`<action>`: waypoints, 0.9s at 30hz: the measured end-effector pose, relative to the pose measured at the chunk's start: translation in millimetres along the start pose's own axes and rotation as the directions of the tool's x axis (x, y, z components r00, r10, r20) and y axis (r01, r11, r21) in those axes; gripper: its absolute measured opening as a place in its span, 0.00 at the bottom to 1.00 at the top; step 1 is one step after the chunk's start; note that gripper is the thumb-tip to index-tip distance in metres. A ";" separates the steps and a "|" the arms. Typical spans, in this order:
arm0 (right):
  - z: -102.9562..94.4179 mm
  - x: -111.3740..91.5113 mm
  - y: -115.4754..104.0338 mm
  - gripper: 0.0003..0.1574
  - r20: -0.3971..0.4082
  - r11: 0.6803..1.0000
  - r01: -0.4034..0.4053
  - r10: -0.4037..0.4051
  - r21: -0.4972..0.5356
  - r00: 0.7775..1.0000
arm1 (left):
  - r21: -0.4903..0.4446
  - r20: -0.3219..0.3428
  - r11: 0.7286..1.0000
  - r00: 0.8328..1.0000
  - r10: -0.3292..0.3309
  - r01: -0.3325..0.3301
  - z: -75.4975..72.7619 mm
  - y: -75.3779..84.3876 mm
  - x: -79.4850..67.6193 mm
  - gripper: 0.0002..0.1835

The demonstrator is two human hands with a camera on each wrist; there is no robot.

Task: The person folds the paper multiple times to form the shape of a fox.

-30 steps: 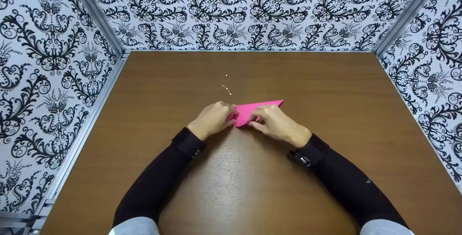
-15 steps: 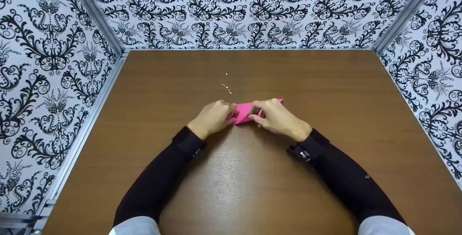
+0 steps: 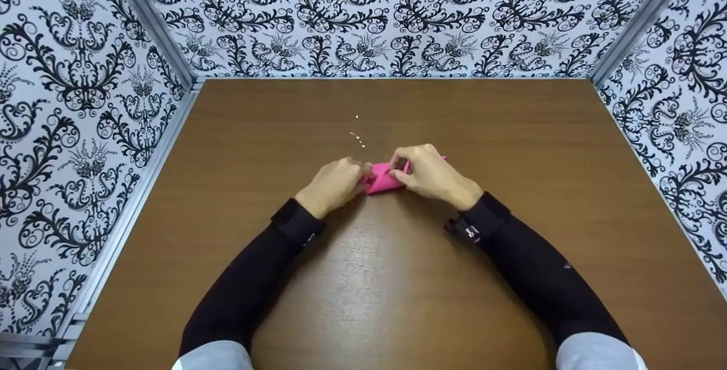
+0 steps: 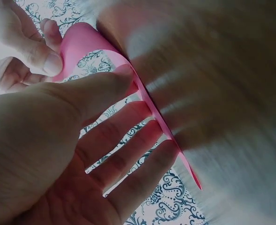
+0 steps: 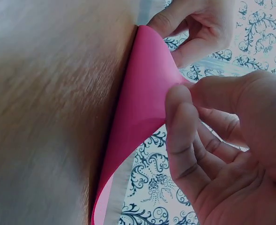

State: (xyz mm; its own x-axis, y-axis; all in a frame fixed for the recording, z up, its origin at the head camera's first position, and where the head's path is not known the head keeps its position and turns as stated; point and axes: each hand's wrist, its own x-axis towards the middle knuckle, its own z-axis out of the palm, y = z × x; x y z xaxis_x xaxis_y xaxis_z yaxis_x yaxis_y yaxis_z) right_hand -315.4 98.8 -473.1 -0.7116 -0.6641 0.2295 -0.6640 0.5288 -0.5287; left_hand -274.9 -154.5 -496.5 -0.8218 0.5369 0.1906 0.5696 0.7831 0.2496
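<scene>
A sheet of pink paper (image 3: pixel 386 181) lies on the wooden table, partly lifted into a curved, uncreased fold. My left hand (image 3: pixel 334 186) is at its left end; in the left wrist view the thumb and straight, slightly spread fingers (image 4: pixel 128 154) press the paper along the tabletop. From the right, my right hand (image 3: pixel 433 174) pinches a raised corner between thumb and index finger. The right wrist view shows this pinch, with the pink flap (image 5: pixel 142 89) rising from the table towards it. The paper's right part is mostly hidden behind the right hand; a pointed tip shows beyond.
Several tiny pale specks (image 3: pixel 359 139) mark the brown table (image 3: pixel 272 125) behind the paper. Walls with a black-and-white scroll pattern (image 3: pixel 363 17) and grey metal rails (image 3: pixel 150 23) border the table at the back and both sides.
My right hand has moved away from me and slightly left, carrying the pinched corner over the sheet, so the visible pink area is narrower. The left hand has stayed in place.
</scene>
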 end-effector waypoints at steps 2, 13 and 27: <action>-0.1 3.9 1.3 0.06 -0.007 1.000 -0.016 0.016 -0.017 1.000 | 0.004 -0.007 1.000 1.000 0.005 -0.005 -0.5 -0.5 0.7 0.05; 6.1 20.1 13.5 0.06 0.008 0.995 -0.092 0.093 -0.045 0.996 | -0.024 -0.014 1.000 1.000 -0.007 0.006 -0.3 -3.4 2.4 0.05; 15.0 31.6 25.8 0.04 0.067 0.987 -0.137 0.143 -0.081 0.987 | -0.030 -0.013 0.999 0.999 -0.036 0.036 0.0 -3.3 2.5 0.09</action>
State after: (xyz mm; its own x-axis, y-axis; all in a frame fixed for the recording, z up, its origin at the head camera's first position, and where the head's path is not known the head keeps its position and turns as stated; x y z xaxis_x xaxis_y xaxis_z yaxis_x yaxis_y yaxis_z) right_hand -351.6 83.5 -491.7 -0.7821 -0.6158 0.0959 -0.5763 0.6560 -0.4873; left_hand -278.8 -155.7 -496.9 -0.8415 0.5042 0.1940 0.5401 0.7919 0.2848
